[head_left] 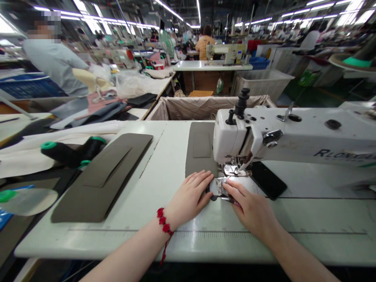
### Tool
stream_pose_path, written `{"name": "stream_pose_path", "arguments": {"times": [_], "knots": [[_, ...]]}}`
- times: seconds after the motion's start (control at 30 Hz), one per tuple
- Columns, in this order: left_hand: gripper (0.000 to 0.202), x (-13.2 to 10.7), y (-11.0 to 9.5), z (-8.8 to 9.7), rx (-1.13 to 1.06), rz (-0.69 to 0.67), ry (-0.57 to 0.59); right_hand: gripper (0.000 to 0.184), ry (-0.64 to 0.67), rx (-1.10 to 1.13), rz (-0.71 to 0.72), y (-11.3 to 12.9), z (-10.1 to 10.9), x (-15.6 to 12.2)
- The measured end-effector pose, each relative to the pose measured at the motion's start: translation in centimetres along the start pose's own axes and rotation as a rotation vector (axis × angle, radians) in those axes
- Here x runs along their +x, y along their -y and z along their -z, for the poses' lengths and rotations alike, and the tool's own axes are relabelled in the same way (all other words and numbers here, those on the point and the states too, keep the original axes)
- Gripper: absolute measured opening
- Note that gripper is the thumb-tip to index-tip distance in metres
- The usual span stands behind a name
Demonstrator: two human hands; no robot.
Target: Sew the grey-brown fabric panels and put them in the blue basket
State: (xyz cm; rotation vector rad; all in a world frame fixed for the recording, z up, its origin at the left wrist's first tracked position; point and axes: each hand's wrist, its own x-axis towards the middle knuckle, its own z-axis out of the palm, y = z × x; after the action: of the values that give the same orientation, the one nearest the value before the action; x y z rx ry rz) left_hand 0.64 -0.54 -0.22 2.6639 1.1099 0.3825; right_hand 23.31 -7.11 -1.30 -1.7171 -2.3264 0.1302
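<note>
My left hand point(189, 196) lies flat with fingers stretched out on the near end of a grey fabric piece point(201, 149) that runs back under the white sewing machine point(293, 137). A red bead bracelet point(164, 225) is on that wrist. My right hand point(249, 207) rests by the metal needle plate point(219, 187) under the presser foot point(233, 170), fingers together around a thin tool point(227, 199) that I cannot make out clearly.
A stack of grey fabric pieces point(102, 176) lies at left on the white table point(147, 235), beside black thread spools point(73, 150). A black phone-like slab point(267, 179) lies right of the needle. A cloth-lined bin point(205, 106) stands behind. A person in grey point(55, 62) works at far left.
</note>
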Motion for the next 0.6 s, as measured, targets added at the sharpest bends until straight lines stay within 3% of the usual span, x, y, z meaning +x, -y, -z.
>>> {"name": "stream_pose_path", "arguments": {"times": [0.6], "knots": [[0.060, 0.15, 0.01, -0.28, 0.042, 0.015, 0.008, 0.056, 0.014, -0.018, -0.010, -0.01, -0.01, -0.06]]}}
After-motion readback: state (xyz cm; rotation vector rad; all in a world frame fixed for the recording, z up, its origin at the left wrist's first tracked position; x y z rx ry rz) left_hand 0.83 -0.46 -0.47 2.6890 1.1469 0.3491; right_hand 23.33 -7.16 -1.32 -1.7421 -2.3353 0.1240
